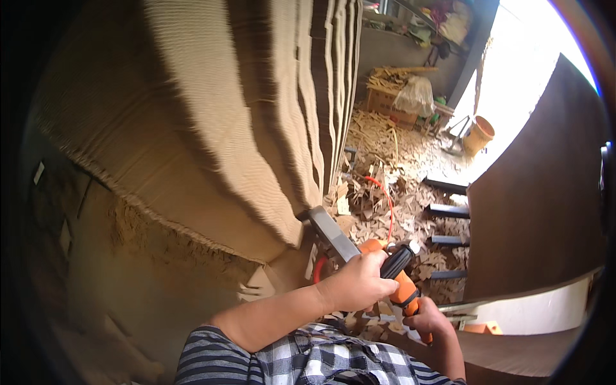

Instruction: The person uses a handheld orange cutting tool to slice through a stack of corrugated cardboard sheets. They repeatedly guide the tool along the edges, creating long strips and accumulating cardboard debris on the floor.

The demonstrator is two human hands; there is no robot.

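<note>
Both my hands grip an orange hand-held power tool [405, 290] with a black side grip and a long grey metal head [330, 232]. My left hand [362, 282] is closed around its front part, by the black grip. Farther back, my right hand [431, 319] is wrapped round the orange rear handle. The metal head's tip meets the lower corner of a tall stack of brown cardboard sheets [212, 115] with wavy cut edges. Whether it touches or cuts in, I cannot tell. A red hose [390, 208] runs near the tool.
Cardboard scraps [378, 154] cover the floor beyond the tool. A scrap-filled box [385, 102] and an orange bucket [478, 136] stand farther back. On the right, a large brown sheet [532, 192] rises beside several dark metal bars [449, 211].
</note>
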